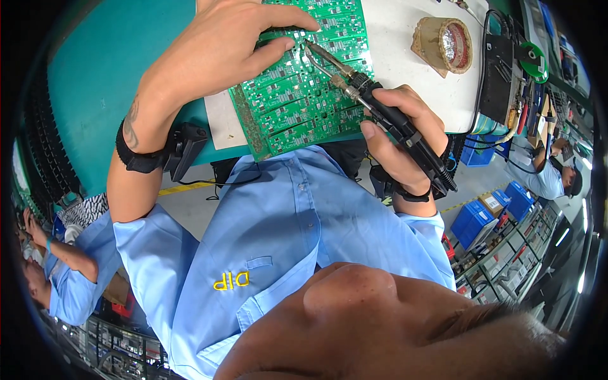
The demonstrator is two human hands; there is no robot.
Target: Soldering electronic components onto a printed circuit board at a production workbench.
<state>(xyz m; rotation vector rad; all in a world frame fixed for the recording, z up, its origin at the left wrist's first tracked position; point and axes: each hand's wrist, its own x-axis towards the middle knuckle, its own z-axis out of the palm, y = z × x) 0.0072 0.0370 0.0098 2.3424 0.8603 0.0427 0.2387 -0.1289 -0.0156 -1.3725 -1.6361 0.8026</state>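
Observation:
A green circuit board panel (285,114), dense with small parts, lies in front of me with its near edge close to my body. My left hand (225,47) rests across its upper left part, thumb and forefinger stretched out and apart; the other fingers are mostly hidden. In my right hand (405,130) is a black soldering iron (389,117) with a thin metal feed tube beside its tip. The tip points up and left, at the board just right of my left fingertips. Whether it touches cannot be made out.
A green mat (107,95) covers the table's left side, a white surface (405,63) its right. A round tan container (443,45) with shiny contents stands at the right, near cables and hand tools. Co-workers sit at left (82,272) and far right (551,171). Blue bins (472,225) stand beyond.

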